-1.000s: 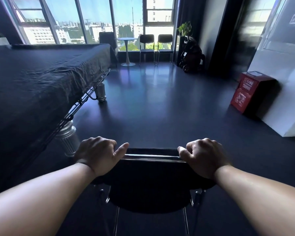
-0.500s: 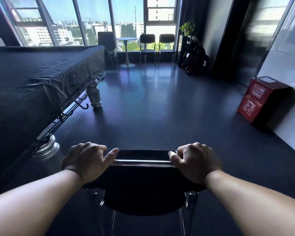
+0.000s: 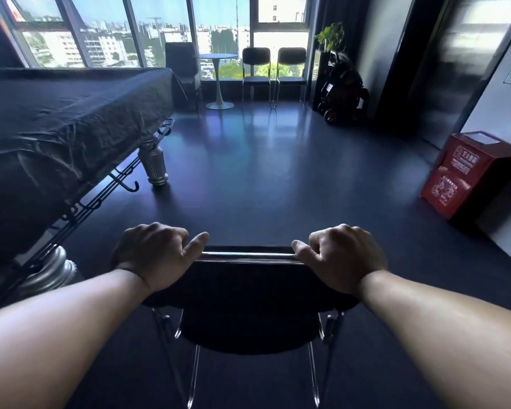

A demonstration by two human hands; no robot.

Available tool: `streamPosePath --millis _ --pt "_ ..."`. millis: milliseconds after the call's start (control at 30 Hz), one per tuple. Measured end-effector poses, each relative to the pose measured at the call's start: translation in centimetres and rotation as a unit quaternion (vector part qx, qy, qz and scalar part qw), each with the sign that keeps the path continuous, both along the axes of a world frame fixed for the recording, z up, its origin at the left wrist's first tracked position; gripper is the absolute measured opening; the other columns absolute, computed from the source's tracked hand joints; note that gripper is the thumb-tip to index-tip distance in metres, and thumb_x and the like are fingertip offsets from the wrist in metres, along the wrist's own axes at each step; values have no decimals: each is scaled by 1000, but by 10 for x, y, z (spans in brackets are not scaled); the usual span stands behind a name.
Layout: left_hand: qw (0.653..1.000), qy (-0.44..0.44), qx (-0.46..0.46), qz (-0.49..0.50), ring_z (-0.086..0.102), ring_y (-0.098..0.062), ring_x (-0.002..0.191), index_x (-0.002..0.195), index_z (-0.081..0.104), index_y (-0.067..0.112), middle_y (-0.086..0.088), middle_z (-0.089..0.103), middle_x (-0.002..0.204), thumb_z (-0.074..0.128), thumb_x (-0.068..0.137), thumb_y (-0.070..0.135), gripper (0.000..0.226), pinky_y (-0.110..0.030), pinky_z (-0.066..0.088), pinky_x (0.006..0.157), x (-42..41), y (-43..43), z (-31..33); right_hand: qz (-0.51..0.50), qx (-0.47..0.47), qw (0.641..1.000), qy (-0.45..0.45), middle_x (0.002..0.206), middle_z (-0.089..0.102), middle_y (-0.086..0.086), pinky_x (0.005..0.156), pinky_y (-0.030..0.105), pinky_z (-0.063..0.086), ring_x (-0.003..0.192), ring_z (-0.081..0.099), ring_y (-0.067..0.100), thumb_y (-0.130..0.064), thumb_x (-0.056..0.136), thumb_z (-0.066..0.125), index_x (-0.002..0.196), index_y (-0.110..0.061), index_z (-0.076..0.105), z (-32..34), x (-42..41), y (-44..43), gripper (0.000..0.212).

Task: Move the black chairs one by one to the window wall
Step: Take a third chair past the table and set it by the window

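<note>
Dark glossy floor runs to the window wall, where 2 black chairs stand. Left hand and right hand grasp a black chrome-framed chair's backrest nearby.

Body in view: left hand, right hand, both forearms.
Hands bare; forearms bare down to the frame's lower edge. Thin dark line crosses the left wrist: band or shadow, cannot tell.
</note>
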State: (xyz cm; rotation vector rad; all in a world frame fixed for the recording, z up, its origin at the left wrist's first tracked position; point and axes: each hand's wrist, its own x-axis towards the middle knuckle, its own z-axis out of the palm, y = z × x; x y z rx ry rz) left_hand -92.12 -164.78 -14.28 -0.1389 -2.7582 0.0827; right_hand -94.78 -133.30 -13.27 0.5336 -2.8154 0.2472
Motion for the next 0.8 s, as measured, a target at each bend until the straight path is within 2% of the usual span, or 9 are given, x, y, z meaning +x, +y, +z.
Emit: streamPosePath --millis 133,267,333,433,667,800 --pt "1000 8 7 -11 65 -33 82 64 53 19 0 68 75 2 77 78 79 -33 36 65 -54 -6 -2 -6 6 1000 1 81 69 5 66 33 34 84 63 32 -68 90 39 66 -18 56 1 -46 -5 58" --pt "1000 5 5 -19 65 -32 83 65 53 18 -1 69 76 1 76 77 80 -33 35 66 -118 -13 -2 -11 19 1000 -9 85 70 6 67 34 34 88 64 33 -68 92 37 65 -20 52 3 -102 -12 57" --pt "1000 2 1 -26 66 -32 84 66 54 18 -1 69 77 -1 75 77 81 -33 34 66 -151 -16 -1 -8 25 1000 -12 83 70 4 66 34 33 87 64 32 -72 89 28 65 -20 50 1 -133 -14 61" --pt "1000 -5 2 -31 66 -31 85 68 56 18 0 69 78 -2 74 77 83 -33 35 66 -198 -19 1 1 35 999 -4 78 68 3 65 34 32 84 64 30 -77 74 6 63 -22 46 -3 -180 -16 69" --pt "998 -20 10 -60 65 -24 77 67 56 20 4 66 70 5 77 80 79 -31 32 63 -286 -21 4 -7 46 999 7 81 69 3 65 34 34 85 65 29 -77 72 1 68 -22 51 -6 -271 -14 74" --pt "998 -25 -9 -52 65 -26 81 64 49 20 0 68 75 22 90 75 67 -32 30 64 -325 -16 5 -13 50 999 -2 77 67 1 66 34 37 83 64 29 -77 74 4 64 -22 46 -7 -314 -11 70"
